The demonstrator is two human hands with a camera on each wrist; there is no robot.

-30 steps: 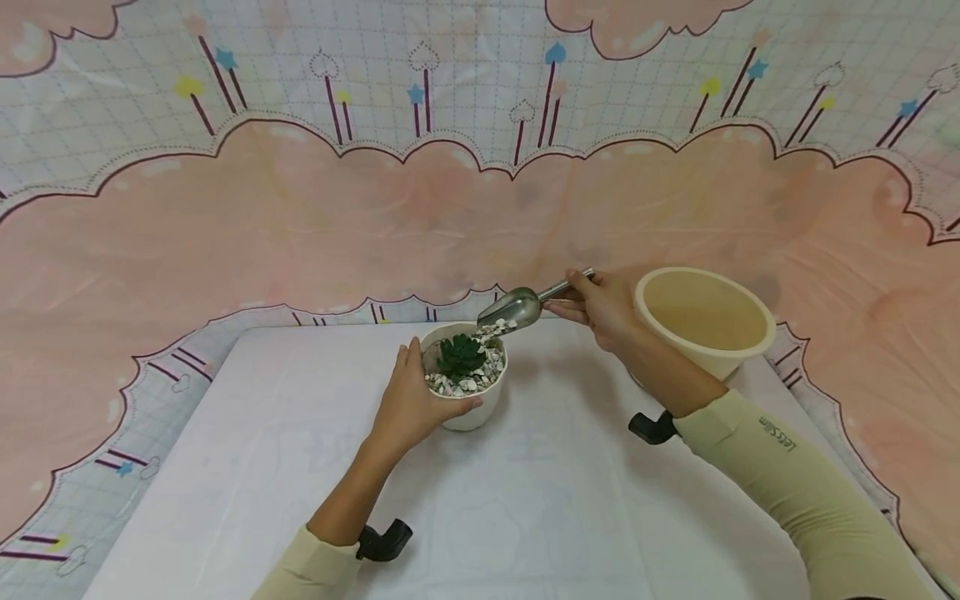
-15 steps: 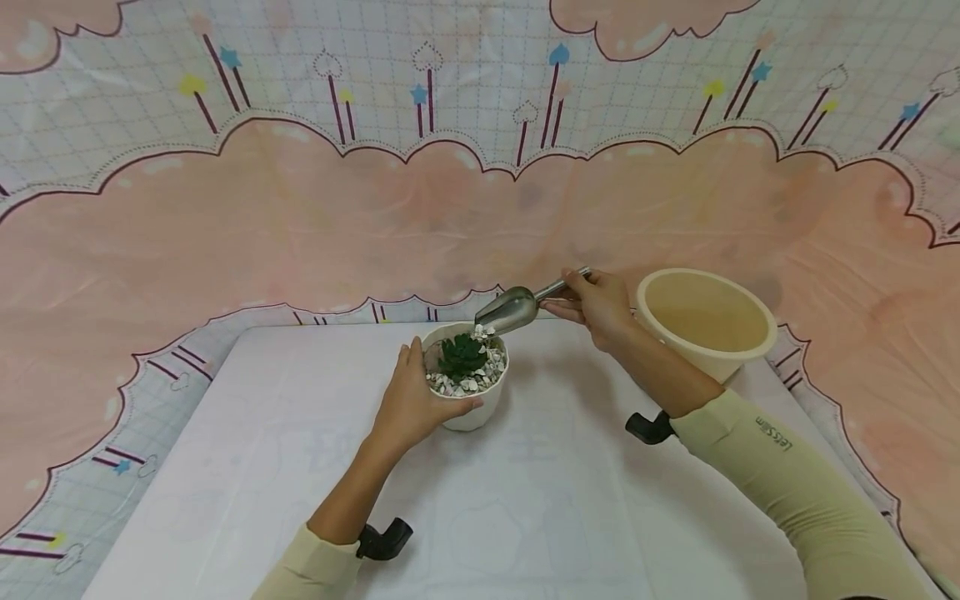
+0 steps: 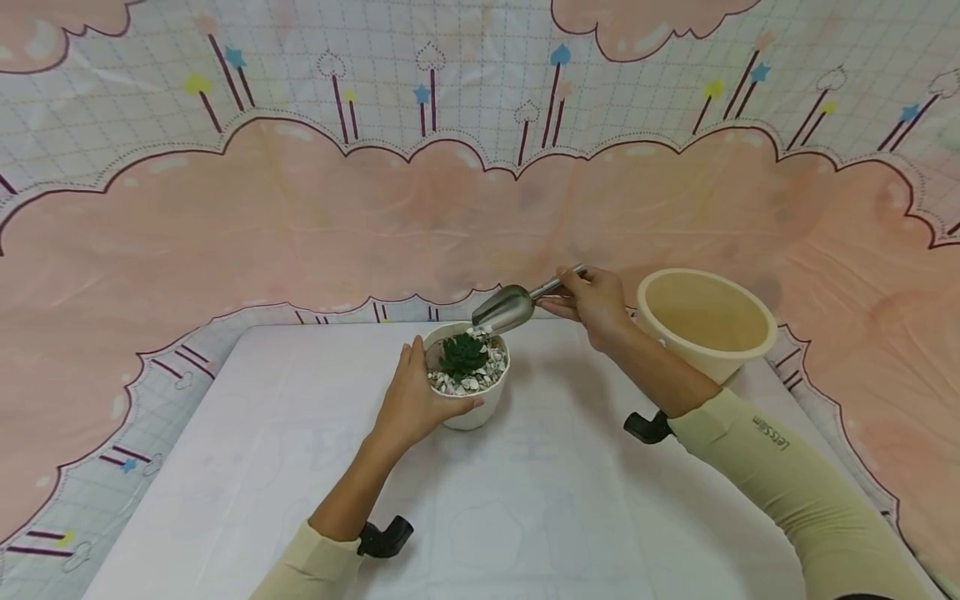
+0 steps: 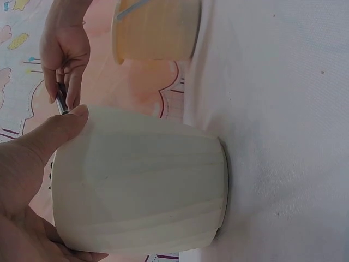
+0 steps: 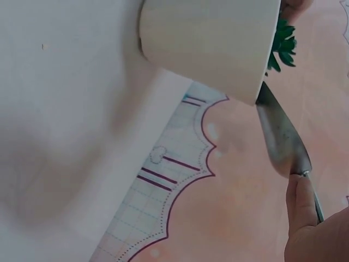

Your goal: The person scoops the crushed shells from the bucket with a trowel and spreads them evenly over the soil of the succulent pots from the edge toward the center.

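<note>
A white flower pot [image 3: 474, 412] stands on the table, holding a green succulent [image 3: 462, 355] ringed by pale pebbles [image 3: 468, 386]. My left hand [image 3: 408, 398] grips its left side, thumb across the front near the rim, as the left wrist view also shows on the pot's wall [image 4: 142, 180]. From the right, my right hand [image 3: 597, 307] holds a metal scoop [image 3: 505, 309] by its handle. The scoop is tilted down toward the pot, its lip at the back right of the rim with white pebbles beneath it. In the right wrist view, the scoop's blade [image 5: 283, 134] meets the rim beside the leaves.
A cream bucket [image 3: 708, 363] stands at the back right, behind my right forearm. The white table [image 3: 525, 517] ends just behind the pot, against a pink patterned cloth [image 3: 337, 225]. Black wrist mounts [image 3: 387, 537] stick out from both sleeves.
The scoop has moved slightly left and tipped further, and the pebbles at its mouth have slid into the pot. My left hand keeps its grip on the pot.
</note>
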